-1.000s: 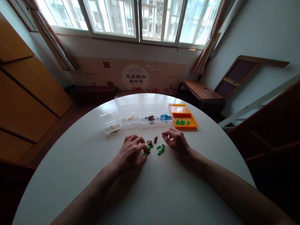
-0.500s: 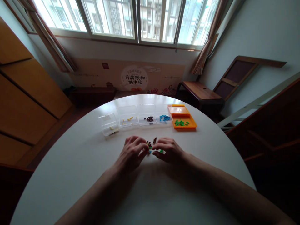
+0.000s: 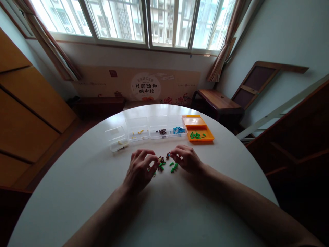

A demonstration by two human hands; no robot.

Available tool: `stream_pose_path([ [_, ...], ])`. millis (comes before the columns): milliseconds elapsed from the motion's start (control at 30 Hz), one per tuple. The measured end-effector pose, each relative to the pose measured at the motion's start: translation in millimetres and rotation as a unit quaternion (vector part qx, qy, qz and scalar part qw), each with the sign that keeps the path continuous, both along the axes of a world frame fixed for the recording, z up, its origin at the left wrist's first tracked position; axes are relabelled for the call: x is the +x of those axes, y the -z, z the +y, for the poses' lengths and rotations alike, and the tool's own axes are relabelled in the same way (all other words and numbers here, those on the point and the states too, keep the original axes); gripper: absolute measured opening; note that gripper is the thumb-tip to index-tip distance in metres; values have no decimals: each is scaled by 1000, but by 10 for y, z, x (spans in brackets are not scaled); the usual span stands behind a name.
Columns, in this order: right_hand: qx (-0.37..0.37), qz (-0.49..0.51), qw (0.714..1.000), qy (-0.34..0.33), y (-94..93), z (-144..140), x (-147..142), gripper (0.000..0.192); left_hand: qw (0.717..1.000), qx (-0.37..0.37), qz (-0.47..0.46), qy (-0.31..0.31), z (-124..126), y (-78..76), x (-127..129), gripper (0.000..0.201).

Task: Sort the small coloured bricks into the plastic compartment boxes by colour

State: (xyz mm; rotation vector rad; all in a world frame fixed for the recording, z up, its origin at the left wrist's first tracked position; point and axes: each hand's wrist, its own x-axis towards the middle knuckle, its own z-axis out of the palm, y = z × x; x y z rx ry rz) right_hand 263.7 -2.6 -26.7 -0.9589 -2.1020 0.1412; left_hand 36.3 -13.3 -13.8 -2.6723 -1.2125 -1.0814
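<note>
My left hand (image 3: 141,168) rests over the table with thumb and fingertips closed together beside a cluster of small brown and green building blocks (image 3: 161,164). Whatever is between those fingertips is too small to make out. A little to the right, my right hand (image 3: 187,159) pinches a tiny blue block (image 3: 169,155), close to a few brown blocks (image 3: 167,157). Loose green blocks (image 3: 174,168) lie on the white table just below my right fingers. More bits show partly under my left thumb.
Beyond my hands stand open clear plastic boxes holding yellow pieces (image 3: 140,131), dark brown pieces (image 3: 162,131) and blue pieces (image 3: 179,130). An orange box (image 3: 209,136) with green pieces is at the right end. A smaller clear box (image 3: 111,137) sits at the left end.
My right hand has moved up and away from my left, with a blue block at its fingertips. Green blocks it covered now show. The view has shifted slightly.
</note>
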Motion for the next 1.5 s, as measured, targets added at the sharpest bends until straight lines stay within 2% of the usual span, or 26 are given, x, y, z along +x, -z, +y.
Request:
stream_pose_path([
  [200, -13, 135, 977, 164, -231, 467, 196, 19, 999, -5, -18, -38, -2, -28, -13, 11],
  [333, -60, 127, 970, 200, -313, 760, 284, 19, 999, -11, -21, -45, -16, -43, -11, 11],
  [433, -104, 126, 963, 215, -251, 773, 328, 22, 998, -22, -33, -49, -16, -48, -31, 10],
  [700, -107, 114, 976, 151, -59, 284, 380, 19, 994, -67, -50, -71, 61, -38, -125, 24],
  [767, -100, 113, 979, 137, -32, 191, 375, 17, 995, -86, -33, -43, 74, -63, -162, 22],
  [833, -95, 105, 982, 124, -7, 124, 361, 16, 993, -114, 0, 18, 80, -100, -201, 19],
  [900, -94, 95, 985, 113, 11, 75, 339, 15, 987, -138, 36, 78, 82, -134, -233, 17],
  [967, -93, 82, 987, 98, 22, 37, 309, 14, 980, -155, 69, 107, 85, -149, -248, 17],
  [1167, -76, 39, 995, 54, 35, -36, 232, 14, 973, -167, 97, 123, 87, -114, -222, 20],
  [1500, -64, 36, 997, 35, 12, -97, 152, 14, 971, -169, 98, 137, 104, -87, -245, 15],
])
